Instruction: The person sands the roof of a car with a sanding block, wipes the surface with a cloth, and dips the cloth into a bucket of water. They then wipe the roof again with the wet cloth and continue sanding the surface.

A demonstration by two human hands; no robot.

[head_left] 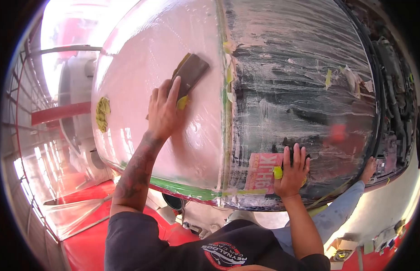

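Note:
On the wet, pinkish car roof (pixel 128 86), my left hand (pixel 164 110) grips a dark sanding block (pixel 192 72) with its fingers and thumb round the near end. A yellowish edge shows along the block's far side. My right hand (pixel 292 174) rests on the smeared dark windshield (pixel 282 108), fingers stretched out. Beside it lies a pink printed sheet (pixel 260 171), and a bit of yellow material (pixel 278 172) shows by the thumb.
A crumpled yellow-green cloth (pixel 103 114) lies at the roof's left edge. Tape scraps (pixel 352 81) stick to the glass. The open engine bay (pixel 393 99) is at right. A bucket (pixel 174 202) and red sheeting (pixel 92 230) are below the car.

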